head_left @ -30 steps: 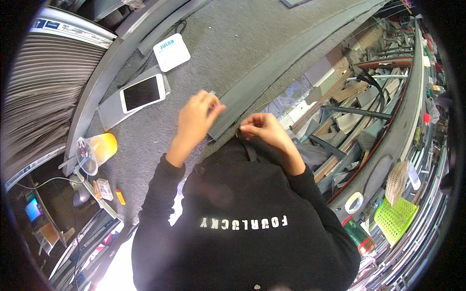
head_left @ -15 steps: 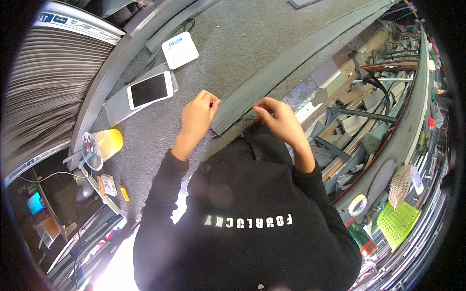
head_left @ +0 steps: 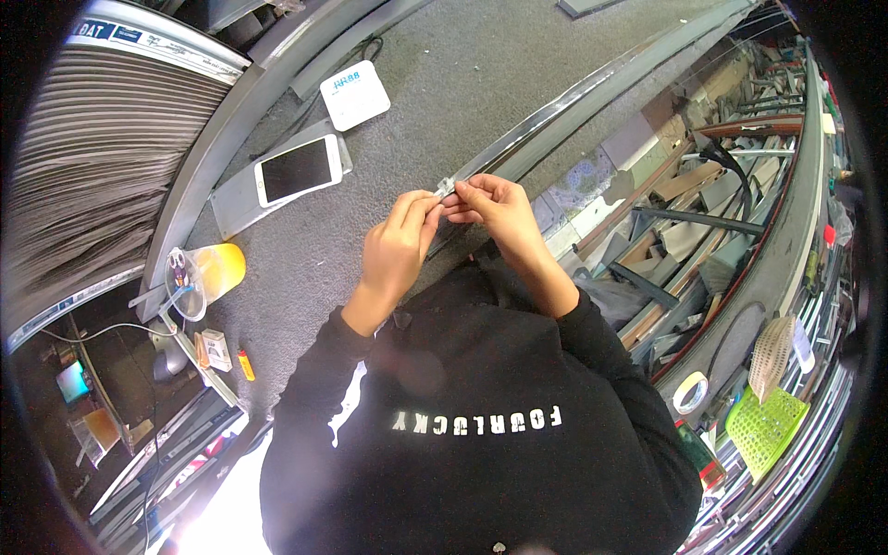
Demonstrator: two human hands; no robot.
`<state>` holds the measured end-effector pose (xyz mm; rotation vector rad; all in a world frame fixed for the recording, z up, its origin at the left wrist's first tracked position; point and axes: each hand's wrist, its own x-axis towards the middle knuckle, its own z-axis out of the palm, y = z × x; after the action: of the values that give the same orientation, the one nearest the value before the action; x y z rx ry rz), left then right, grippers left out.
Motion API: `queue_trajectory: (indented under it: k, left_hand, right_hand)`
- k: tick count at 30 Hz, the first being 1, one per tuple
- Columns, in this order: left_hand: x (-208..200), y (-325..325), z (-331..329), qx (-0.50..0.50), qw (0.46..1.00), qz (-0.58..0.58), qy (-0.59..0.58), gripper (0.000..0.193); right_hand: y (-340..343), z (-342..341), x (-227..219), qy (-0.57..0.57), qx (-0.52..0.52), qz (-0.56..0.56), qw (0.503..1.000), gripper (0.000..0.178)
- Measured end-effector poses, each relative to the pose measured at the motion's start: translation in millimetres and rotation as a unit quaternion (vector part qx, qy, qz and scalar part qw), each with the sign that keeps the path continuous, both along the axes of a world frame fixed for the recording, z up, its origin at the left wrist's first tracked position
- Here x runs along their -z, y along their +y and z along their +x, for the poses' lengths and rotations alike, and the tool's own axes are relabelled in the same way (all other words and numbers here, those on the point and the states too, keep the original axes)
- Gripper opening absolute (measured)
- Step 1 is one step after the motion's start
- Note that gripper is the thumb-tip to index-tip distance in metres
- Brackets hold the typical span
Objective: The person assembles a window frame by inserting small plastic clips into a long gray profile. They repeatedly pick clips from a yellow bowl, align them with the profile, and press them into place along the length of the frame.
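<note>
A long grey strip-shaped profile (head_left: 574, 104) runs from the upper right down to my hands, with a bright, shiny edge and a dark groove along it. At its near end is a small pale, whitish piece (head_left: 446, 186), too small to identify. My left hand (head_left: 393, 248) is closed, its thumb and fingertips pinching the left side of this piece. From the right, my right hand (head_left: 507, 215) pinches the same piece between thumb and fingers. I cannot tell whether the piece is attached to the profile. My fingers partly hide the profile's near end.
On the carpeted surface to the left lie a white phone (head_left: 298, 171), a white square box (head_left: 355, 96), a cup of yellow drink (head_left: 222, 270) and a lighter (head_left: 246, 364). Offcuts fill a long bin (head_left: 689, 231) at right, near a tape roll (head_left: 690, 393) and a green basket (head_left: 766, 427).
The profile has turned from its broad grey face to show a shiny edge and groove. My hands have come together at its near end, where both now pinch the small pale piece.
</note>
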<state>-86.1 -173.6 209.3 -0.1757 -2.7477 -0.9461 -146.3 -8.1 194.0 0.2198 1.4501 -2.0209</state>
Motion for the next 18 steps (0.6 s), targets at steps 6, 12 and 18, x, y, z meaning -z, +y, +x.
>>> queue_trajectory:
  k: [6,12,18]
  left_hand:
    - [-17,2,-8,-0.047,0.991,0.107,-0.068,0.018]
    - [-30,-20,-41,0.102,0.982,0.018,-0.160,0.023]
    - [-30,-23,-54,0.196,0.974,-0.034,-0.110,0.027]
  right_hand:
    - [7,3,11,-0.010,0.017,-0.036,0.999,0.021]
    - [10,6,4,-0.007,0.002,-0.040,0.999,0.022]
    - [11,7,1,-0.023,0.001,-0.047,0.999,0.028]
